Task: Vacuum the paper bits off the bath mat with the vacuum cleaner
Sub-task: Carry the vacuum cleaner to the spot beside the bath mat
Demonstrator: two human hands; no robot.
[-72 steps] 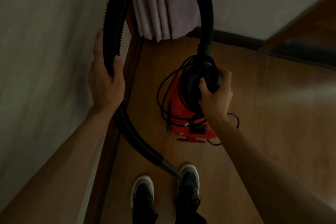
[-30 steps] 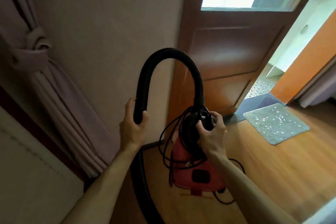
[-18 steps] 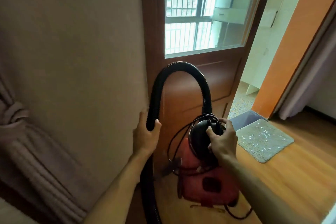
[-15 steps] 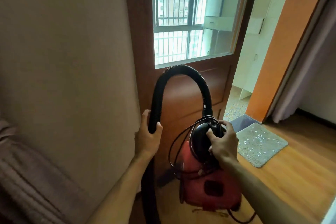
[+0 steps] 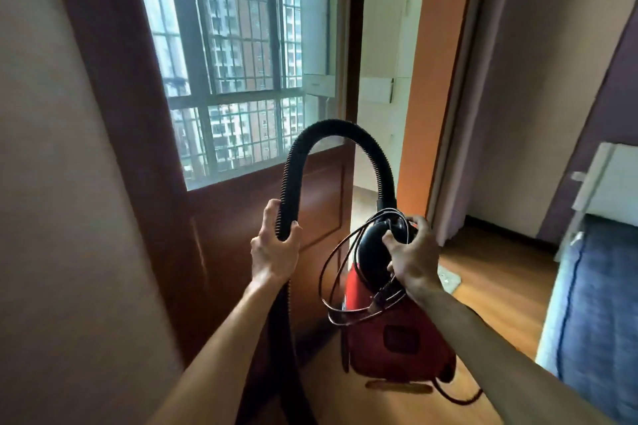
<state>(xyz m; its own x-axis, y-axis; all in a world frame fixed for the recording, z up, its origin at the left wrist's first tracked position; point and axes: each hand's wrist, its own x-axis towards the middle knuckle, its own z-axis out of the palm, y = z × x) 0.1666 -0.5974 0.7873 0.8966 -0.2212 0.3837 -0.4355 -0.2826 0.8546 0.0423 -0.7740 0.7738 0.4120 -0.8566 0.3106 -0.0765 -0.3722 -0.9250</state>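
A red vacuum cleaner (image 5: 393, 338) with a black top hangs off the floor, held by my right hand (image 5: 412, 255) at its black handle. A thin black cord (image 5: 331, 272) loops loosely around the top. The ribbed black hose (image 5: 340, 129) arches up from the vacuum and down to my left hand (image 5: 274, 250), which grips it, then drops out of view below. Only a grey corner of the bath mat (image 5: 448, 278) shows on the wooden floor behind my right wrist; paper bits are not discernible.
A brown door with a glass pane (image 5: 221, 79) stands open ahead on the left, beside a beige wall (image 5: 51, 183). An orange wall (image 5: 431, 79) and a curtain flank the doorway. A blue bed (image 5: 597, 321) fills the right edge.
The view has lifted and swung right, from the floor and my shoes to the door and window. The mat slid behind my right arm. Both hands keep their grips while the vacuum is carried.
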